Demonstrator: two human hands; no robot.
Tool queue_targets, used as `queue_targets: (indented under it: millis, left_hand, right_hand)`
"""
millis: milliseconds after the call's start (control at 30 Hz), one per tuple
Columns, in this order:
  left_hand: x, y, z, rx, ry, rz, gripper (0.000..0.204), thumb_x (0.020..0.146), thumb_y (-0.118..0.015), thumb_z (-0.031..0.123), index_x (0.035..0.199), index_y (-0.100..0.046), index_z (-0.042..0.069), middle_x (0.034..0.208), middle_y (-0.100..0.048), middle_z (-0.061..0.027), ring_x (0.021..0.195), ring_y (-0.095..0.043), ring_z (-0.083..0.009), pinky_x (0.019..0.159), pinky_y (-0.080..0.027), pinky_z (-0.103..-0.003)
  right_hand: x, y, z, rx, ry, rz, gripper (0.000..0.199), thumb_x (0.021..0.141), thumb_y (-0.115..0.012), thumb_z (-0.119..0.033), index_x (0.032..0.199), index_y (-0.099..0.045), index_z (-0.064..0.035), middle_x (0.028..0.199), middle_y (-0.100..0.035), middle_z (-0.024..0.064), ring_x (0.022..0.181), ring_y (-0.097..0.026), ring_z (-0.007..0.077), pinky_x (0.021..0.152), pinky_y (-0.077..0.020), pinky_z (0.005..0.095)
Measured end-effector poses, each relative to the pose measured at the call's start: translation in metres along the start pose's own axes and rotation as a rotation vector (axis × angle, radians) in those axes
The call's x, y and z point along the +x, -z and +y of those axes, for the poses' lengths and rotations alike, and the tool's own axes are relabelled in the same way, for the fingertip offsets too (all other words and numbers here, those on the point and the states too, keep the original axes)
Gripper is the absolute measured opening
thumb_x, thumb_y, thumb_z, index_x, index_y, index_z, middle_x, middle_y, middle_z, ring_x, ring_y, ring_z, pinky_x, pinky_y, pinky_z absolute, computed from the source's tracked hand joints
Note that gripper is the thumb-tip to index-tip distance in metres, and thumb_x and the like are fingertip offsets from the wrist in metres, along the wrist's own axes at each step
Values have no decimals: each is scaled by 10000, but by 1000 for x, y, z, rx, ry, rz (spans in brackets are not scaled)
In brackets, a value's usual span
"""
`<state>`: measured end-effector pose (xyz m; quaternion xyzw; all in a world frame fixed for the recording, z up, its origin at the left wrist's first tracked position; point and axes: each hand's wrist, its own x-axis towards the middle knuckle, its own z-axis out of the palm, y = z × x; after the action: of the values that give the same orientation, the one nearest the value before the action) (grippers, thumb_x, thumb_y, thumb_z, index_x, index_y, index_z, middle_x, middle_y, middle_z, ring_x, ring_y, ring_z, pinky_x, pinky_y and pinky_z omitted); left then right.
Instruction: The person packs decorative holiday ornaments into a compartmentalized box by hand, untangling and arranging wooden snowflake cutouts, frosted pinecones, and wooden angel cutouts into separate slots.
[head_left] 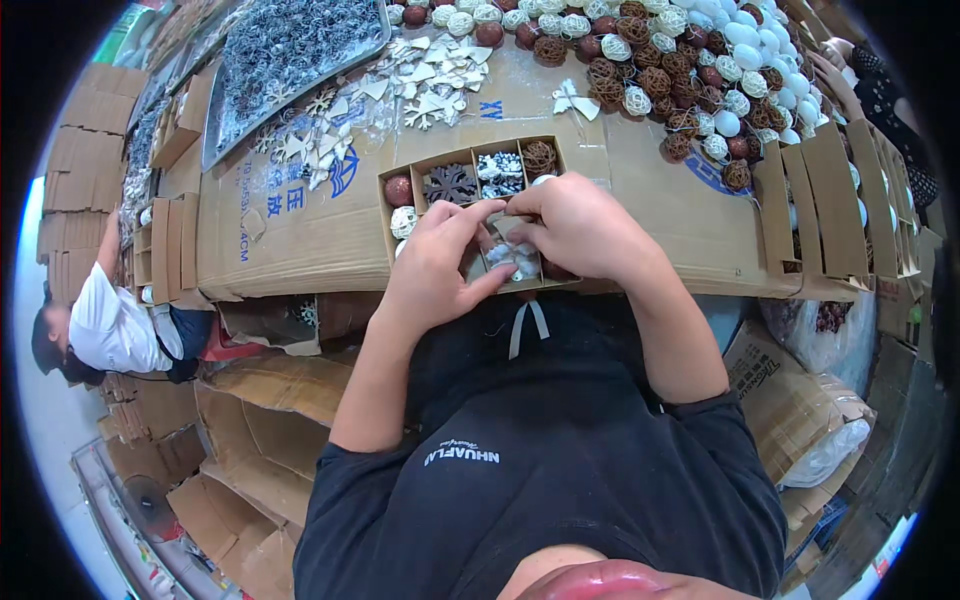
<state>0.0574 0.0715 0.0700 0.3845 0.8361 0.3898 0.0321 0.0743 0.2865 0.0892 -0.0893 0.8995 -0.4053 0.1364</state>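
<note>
Both hands meet over a shallow brown cardboard divider box [470, 205] — the left hand [437, 262] and right hand [577, 225] pinch a small silvery-white ornament [512, 256] in a near compartment. Farther cells hold a dark snowflake [450, 183] and a brown wicker ball [539, 156].

Cardboard-covered worktable [300, 240] fills upper view; flattened cardboard boxes [250, 400] heaped on floor below; stacked cartons [75, 170] at left edge.

Heap of wicker and white balls [690, 70], pile of white wooden ornaments [430, 75], flattened cardboard boxes [270, 420]
</note>
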Motion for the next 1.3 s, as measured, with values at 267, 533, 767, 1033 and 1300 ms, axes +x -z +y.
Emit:
queue_targets:
  millis: [267,533,767,1033,1300]
  left_hand:
    - [-2,-5,-8,95,-79,31,524,775,-826,160,1245,-643,19,847,-667,-58,847,-607,-255,759,-515,-384]
    - [-1,1,2,117,-52,0,479,766,-826,166,1188,-663,6,905,-667,-85,920,-615,-284,815,-518,-389]
    - [-4,-4,5,203,-138,8,480,739,-853,215,1127,-663,7,1095,-637,-119,1056,-579,-354,939,-499,-443]
    - [-6,0,20,258,-74,-56,549,717,-868,237,1174,-662,11,1197,-644,-105,1163,-539,-351,990,-485,-457]
    - [-14,16,47,188,90,-271,872,676,-908,332,1365,-533,-50,1406,-535,-195,1356,-416,-415,1147,-368,-493]
  right_hand:
    - [5,-8,-6,-273,-6,-58,146,847,-686,-146,917,-765,-45,871,-726,214,877,-713,384,800,-576,481]
    - [10,-6,-5,-358,24,-103,138,829,-685,-127,897,-769,-40,866,-734,200,886,-725,370,784,-592,466]
    - [7,-21,2,-478,100,-1,98,823,-650,-136,844,-694,-51,838,-716,143,843,-714,340,723,-578,450]
    - [-5,-28,2,-470,124,168,126,816,-650,-130,917,-693,-68,881,-713,91,812,-721,307,702,-579,417]
    - [-6,-39,6,-601,310,399,93,774,-664,-158,815,-703,-84,831,-680,38,859,-667,229,687,-578,348]
